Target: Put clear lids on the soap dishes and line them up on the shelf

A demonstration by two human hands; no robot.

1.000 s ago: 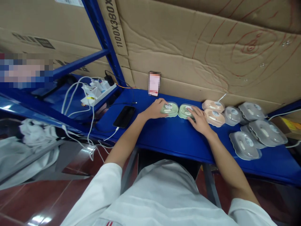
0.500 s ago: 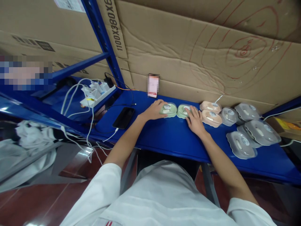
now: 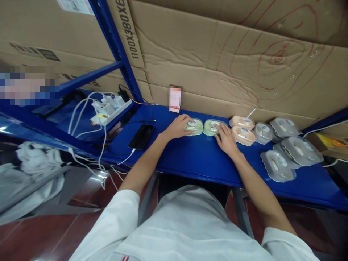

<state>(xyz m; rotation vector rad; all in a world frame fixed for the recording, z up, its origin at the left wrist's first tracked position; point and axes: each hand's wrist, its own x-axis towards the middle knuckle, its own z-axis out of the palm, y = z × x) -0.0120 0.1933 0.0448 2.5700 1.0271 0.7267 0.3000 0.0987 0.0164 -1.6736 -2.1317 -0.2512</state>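
Blue metal shelving [image 3: 195, 159] serves as the work surface, backed by tall sheets of brown cardboard [image 3: 217, 65]. Nearest the viewer is the person's white coat, with both bare forearms reaching forward onto the shelf. The left hand [image 3: 178, 127] lies on the left side of a pale green oval case [image 3: 193, 127], fingers curved loosely over its edge, not closed around it. The right hand [image 3: 225, 138] rests flat, fingers spread, with its fingertips on a second green case [image 3: 212, 127] just beside the first; the two cases touch or nearly touch. To keep the pair lined up, light, even pressure from both hands seems wise, since the smooth cases would probably slide easily. Right of the hands lie two peach cases [image 3: 243, 130], then a cluster of grey cases [image 3: 285, 145]. To the left, a black phone [image 3: 141, 136] lies charging, and farther back a white power strip [image 3: 110, 110] trails cables. A small card [image 3: 174, 98] leans against the cardboard.
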